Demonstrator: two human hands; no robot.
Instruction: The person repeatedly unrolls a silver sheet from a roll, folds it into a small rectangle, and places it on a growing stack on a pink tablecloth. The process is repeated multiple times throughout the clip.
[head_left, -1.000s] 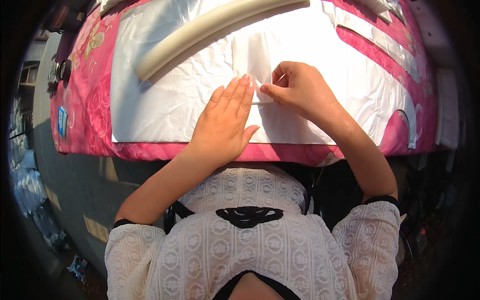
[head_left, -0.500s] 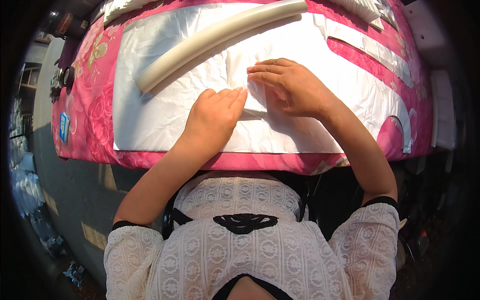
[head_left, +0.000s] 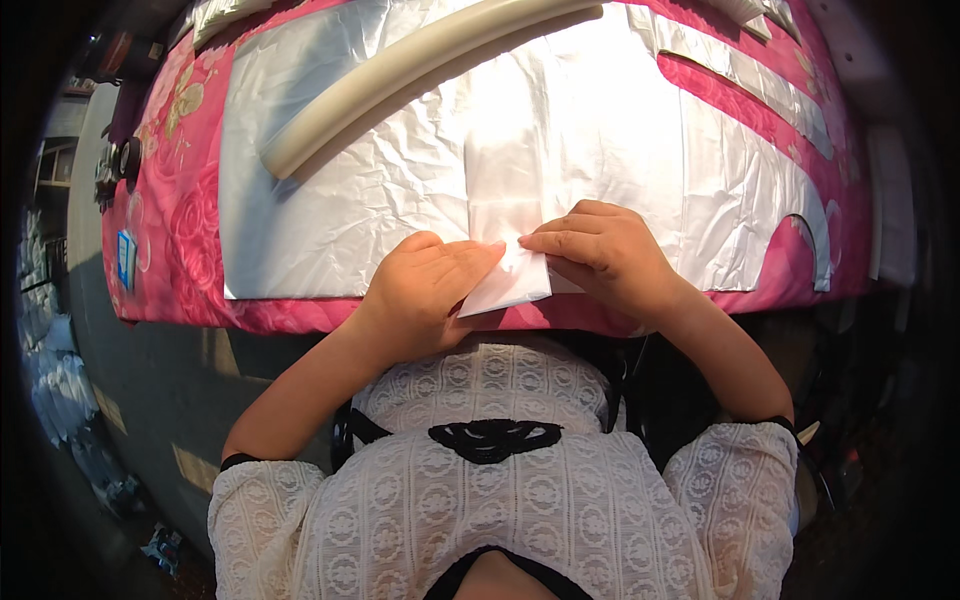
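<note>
Left hand: lying palm-down at the near edge of the counter, fingers pressed together and curling over the left side of a folded white piece — touching it, not clearly pinching.
Right hand: resting just beside the left one, fingers bent and close together, their tips pressing down on the right edge of the same folded piece.
Folded white piece: sitting between the two hands, its lower corner hanging slightly past the counter's front edge.
White sheet: lying spread and wrinkled across most of the counter, under both hands.
Cream tube: lying diagonally on the sheet, well apart from the hands — toward the far left.
Cut white strips: lying at the far right, with a curved cut-out edge near the corner.
Counter: wearing a pink floral cover that is showing around the sheet.
Containers: none showing clearly; small dark objects at the left rim are too blurred to tell.
</note>
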